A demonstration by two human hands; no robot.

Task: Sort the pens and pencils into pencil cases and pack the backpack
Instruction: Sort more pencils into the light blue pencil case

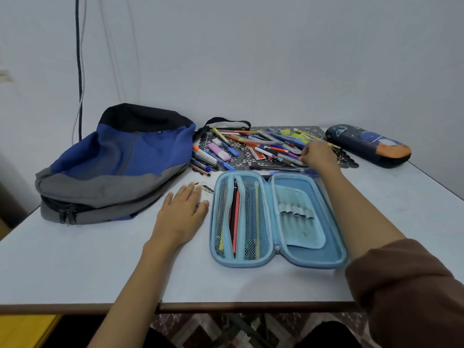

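While your left hand [184, 209] lay released, palm down with straight fingers on the white tabletop [75, 259] at nine o'clock from the open light-blue hard-shell pencil case [313, 263], your right hand [317, 154] was out at twelve o'clock, fingers curled down onto the loose heap of plastic pens, pencils and markers [263, 145]. I could not tell whether you had a barrel pinched or were only touching one; the fingertips were too small to read.

That heap lay on a black perforated mat [241, 160] just beyond the open case. A few pencils already lay in the mesh pocket [236, 217] of its left half, and the elastic loops [295, 209] in the right half looked unfilled. The dark navy zipped pencil case with a space print [369, 146] lay closed at two o'clock, and the blue, grey and black fabric backpack [113, 167] slumped on its side at ten o'clock.

By my judgement those pens were light, stiff and smooth, apt to roll and to drag neighbours out of the tangle. You would probably have done best pinching one at mid-barrel and lifting it straight up. The backpack looked soft and floppy, so its opening would likely have needed holding with one hand.
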